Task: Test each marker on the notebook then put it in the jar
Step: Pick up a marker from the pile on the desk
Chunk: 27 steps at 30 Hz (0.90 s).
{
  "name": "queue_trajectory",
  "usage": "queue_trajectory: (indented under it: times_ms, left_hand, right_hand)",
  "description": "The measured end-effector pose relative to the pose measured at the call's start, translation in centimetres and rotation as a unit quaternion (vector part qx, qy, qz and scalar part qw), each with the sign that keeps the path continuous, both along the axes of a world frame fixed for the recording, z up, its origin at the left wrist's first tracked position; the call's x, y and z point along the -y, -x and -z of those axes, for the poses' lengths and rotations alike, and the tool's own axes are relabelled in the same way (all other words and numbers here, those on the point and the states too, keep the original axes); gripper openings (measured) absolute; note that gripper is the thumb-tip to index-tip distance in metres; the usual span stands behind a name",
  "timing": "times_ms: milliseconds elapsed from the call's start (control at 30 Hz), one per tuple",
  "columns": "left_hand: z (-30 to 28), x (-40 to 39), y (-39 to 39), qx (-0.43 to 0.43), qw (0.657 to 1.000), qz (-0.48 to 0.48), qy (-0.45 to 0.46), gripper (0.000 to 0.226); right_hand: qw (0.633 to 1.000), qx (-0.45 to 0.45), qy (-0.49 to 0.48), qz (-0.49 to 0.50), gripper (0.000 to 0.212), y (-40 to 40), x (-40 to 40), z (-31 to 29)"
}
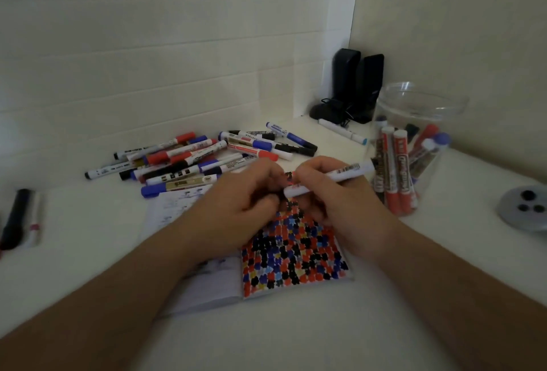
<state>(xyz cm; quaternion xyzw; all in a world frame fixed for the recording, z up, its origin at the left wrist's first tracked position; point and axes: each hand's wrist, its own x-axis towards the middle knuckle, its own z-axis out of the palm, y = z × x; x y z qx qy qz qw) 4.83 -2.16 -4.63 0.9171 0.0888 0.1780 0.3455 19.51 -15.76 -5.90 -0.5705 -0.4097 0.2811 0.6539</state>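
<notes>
now the right hand (322,193) grips a white-barrelled marker (331,179) above the open notebook of coloured blotches (293,255) on the white counter (88,252). the left hand (245,190) pinches its near end, and the clear plastic jar (414,145) stands just right.

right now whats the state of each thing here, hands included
marker: held in both hands above the notebook, cap end hidden
right hand: grips the marker's barrel
left hand: fingers curled at the marker's near end
notebook: open, right page filled with coloured dabs
jar: upright, no lid on, several markers inside
marker pile: loose on the table, capped as far as visible
speakers: upright in the corner
</notes>
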Motion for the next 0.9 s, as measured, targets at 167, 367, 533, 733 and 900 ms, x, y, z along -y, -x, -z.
queue_trajectory:
  times_ms: [167, 367, 533, 733, 900]
  left_hand:
    - [0.5, 1.3, -0.9, -0.013, 0.998, 0.046, -0.049, 0.008]
    - [1.0, 0.5, -1.2, -0.035, 0.997, 0.038, -0.057, 0.012]
    - [1.5, 0.5, -1.5, -0.027, 0.996, 0.048, -0.073, 0.018]
    - [2.0, 0.5, -2.0, -0.025, 0.996, 0.062, -0.060, 0.014]
    - [2.2, 0.5, -2.1, -0.013, 0.996, 0.055, -0.068, 0.012]
  right_hand:
    - [0.998, 0.046, 0.041, 0.030, 0.015, 0.0, 0.0, 0.4]
    - [0.998, 0.040, 0.028, 0.026, 0.015, 0.4, -0.2, 0.6]
    - [1.000, 0.010, 0.020, -0.007, 0.025, -0.1, 0.0, 0.8]
    - [0.999, -0.021, 0.014, -0.047, 0.029, -0.5, 0.1, 0.9]
    - [0.997, -0.035, 0.012, -0.071, 0.023, -0.9, 0.0, 1.1]
